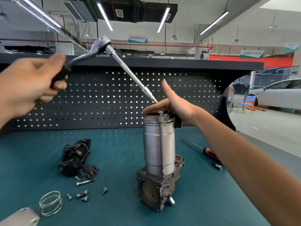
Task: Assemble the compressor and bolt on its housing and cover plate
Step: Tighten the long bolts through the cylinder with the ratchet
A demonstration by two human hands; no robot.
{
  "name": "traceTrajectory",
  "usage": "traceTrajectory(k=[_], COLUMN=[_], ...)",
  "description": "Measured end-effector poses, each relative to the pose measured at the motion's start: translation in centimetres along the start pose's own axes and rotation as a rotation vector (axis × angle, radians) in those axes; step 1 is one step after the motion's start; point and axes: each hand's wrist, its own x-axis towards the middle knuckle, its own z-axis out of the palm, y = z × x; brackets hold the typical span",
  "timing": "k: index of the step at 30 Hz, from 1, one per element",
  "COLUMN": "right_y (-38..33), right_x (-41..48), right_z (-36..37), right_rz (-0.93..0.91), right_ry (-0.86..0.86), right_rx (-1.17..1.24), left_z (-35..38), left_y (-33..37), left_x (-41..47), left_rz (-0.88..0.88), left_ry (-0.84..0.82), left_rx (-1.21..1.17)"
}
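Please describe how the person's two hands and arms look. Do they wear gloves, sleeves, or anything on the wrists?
Both are bare. The left hand has no glove, and it is blurred, so details are unclear. The right hand also has no glove, and its forearm shows no sleeve up to the picture's edge. No watch, ring or band is visible on either wrist or on the fingers.

A dark metal board full of small holes (101,101) stands behind the green table top (114,160). Long bright ceiling lights (163,19) shine above a white car (276,95).

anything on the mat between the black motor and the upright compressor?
Head view: only bare green mat between black motor and compressor; loose screws lie nearer the camera.
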Motion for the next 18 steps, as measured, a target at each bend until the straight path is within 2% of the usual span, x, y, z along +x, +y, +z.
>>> traceTrajectory(k=[4, 9, 13, 18], right_y=[-0.1, -0.4, 0.1, 0.6], right_x=[-0.3, -0.4, -0.2, -0.2], right_z=[0.2, 0.2, 0.2, -0.1], right_rz=[0.008, 0.024, -0.034, -0.116], right_ry=[-0.007, -0.008, 0.011, -0.023], right_rx=[0.016, -0.045, -0.104, -0.094], left_z=[3.6, 4.9, 4.5, 5.0], left_y=[6.6, 8.8, 7.9, 4.5], left_x=[-0.2, -0.9, -2.2, -6.7], left_rz=[0.058, 0.052, 0.059, 0.134], left_ry=[-0.030, -0.052, -0.038, 0.043], left_rx=[-0.033, -0.003, 0.043, -0.155])
